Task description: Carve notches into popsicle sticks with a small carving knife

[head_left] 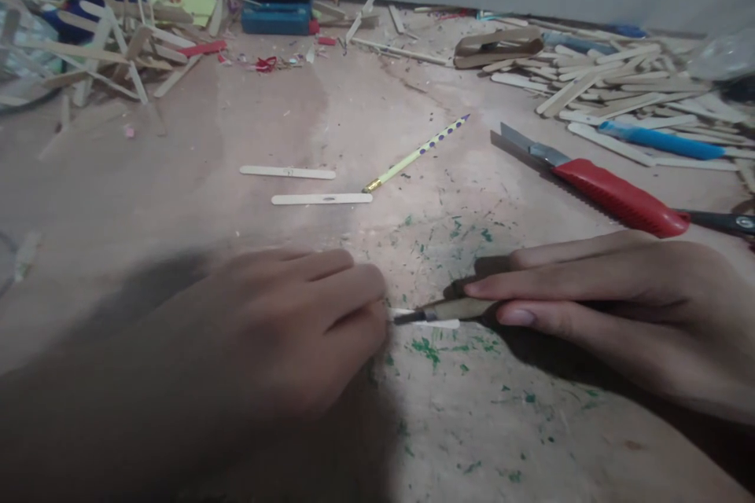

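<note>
My left hand [312,322] is closed over one end of a pale popsicle stick [443,324] lying on the tabletop; its fingertips are hidden and the arm is blurred. From the right, my right hand [602,306] pinches the wooden handle of a small carving tool [463,309] between thumb and fingers. The tool's dark metal tip lies over the stick, close to my left fingers. Beyond the hands lie two more popsicle sticks [287,172], each with a small mark at its middle. A yellow pencil with dark dots [418,153] rests with its eraser end by the nearer one.
A red utility knife [619,195] with its blade out lies at right, near a blue-handled tool [661,139]. Heaps of popsicle sticks [625,82] fill the back right and back left. A blue clamp-like base [276,18] stands by the wall. Green shavings [428,350] dot the table.
</note>
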Available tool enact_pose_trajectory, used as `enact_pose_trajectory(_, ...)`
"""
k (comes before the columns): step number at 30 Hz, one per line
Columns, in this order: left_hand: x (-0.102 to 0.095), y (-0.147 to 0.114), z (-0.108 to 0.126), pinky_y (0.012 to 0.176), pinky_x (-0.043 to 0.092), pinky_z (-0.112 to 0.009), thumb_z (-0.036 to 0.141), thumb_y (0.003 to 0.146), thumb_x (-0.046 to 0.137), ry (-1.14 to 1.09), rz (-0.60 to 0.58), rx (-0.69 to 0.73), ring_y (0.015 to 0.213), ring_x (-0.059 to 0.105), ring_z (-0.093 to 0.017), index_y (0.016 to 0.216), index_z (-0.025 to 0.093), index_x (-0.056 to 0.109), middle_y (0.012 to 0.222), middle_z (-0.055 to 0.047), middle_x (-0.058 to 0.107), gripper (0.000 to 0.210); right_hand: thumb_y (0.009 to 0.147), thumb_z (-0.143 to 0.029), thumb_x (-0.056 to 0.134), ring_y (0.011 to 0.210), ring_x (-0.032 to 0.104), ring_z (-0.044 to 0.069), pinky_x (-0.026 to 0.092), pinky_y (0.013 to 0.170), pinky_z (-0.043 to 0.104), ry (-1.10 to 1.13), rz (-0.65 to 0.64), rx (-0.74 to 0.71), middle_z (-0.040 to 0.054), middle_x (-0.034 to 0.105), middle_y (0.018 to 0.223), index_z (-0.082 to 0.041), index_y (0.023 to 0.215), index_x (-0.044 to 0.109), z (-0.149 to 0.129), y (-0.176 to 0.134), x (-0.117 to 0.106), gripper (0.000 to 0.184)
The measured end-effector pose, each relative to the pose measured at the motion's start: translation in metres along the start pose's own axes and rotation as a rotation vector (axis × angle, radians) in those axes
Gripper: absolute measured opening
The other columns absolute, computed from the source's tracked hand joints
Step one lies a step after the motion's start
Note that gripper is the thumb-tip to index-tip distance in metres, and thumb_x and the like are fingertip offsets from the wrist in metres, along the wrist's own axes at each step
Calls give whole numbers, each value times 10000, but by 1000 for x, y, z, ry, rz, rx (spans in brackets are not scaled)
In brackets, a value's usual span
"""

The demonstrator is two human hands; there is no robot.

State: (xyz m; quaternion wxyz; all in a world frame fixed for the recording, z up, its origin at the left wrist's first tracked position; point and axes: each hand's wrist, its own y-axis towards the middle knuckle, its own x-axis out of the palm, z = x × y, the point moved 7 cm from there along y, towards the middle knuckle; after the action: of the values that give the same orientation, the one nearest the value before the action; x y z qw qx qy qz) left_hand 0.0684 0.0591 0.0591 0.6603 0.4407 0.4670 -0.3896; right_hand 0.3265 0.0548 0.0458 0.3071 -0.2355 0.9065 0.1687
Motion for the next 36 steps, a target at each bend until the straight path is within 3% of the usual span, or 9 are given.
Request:
enact_pose_trajectory(5,-1,1,0,699,569,-478,88,1328,415,-8,11,-13,909,788,-254,1222,199,850,1193,-70,905,461,1192,-521,926,1090,1007,340,837,825,345,-107,28,19,18,1016,1187,-446,1382,1031,3,-3,0,230)
enact_pose_trajectory(8,0,2,1,687,557,-463,68,1310,409,1,17,-9,886,777,-248,1152,212,832,1183,-75,908,474,1028,-623,1083,1141,1001,403,857,819,398,-172,33,33,34,1005,1130,-476,1433,1027,5,-7,6,435)
enact_pose_trajectory(12,0,2,2,743,588,-465,78,1292,457,21,16,-5,915,777,-260,1118,226,823,1154,-71,889,432,967,-655,1126,1154,995,419,867,819,427,-197,16,29,33,1003,1132,-508,1468,1014,4,-9,11,534)
enact_pose_trajectory(15,0,2,2,731,574,-467,54,1262,486,32,20,-7,883,752,-260,1092,223,830,1108,-66,869,420,1025,-621,1083,1125,996,408,870,815,435,-180,24,37,28,1005,1148,-517,1516,994,7,-8,7,509)
enact_pose_trajectory(19,-1,2,1,693,561,-462,45,1253,485,11,16,-6,867,758,-247,1091,216,839,1127,-67,883,425,1282,-445,788,1064,993,300,857,877,398,-91,50,11,-48,1013,1260,-629,1640,895,8,-7,0,417)
enact_pose_trajectory(23,-2,3,2,697,562,-454,59,1271,480,20,34,-4,876,764,-244,1090,220,834,1128,-66,889,429,1312,-431,753,1093,998,254,843,904,350,-43,49,9,-118,1007,1334,-709,1669,839,8,-7,0,460)
enact_pose_trajectory(29,3,2,-2,724,593,-458,15,1255,471,-21,-2,-16,913,798,-244,1193,200,856,1179,-67,899,431,1308,-559,752,1045,1015,283,855,977,360,-94,82,29,-32,1021,1295,-499,1396,1014,9,-9,2,283)
enact_pose_trajectory(32,3,-1,-4,705,561,-466,31,1230,521,-29,-10,-26,915,786,-253,1267,213,842,1202,-65,897,371,1330,-566,690,1046,1014,281,855,952,349,-114,64,41,-10,1023,1285,-469,1369,1019,9,-10,4,345)
enact_pose_trajectory(36,1,-2,-1,724,563,-452,23,1218,525,-33,-5,-19,924,780,-248,1202,220,830,1202,-68,895,364,1286,-532,760,1034,1018,302,863,939,362,-94,100,38,11,1020,1278,-450,1337,1042,4,-7,-1,298)
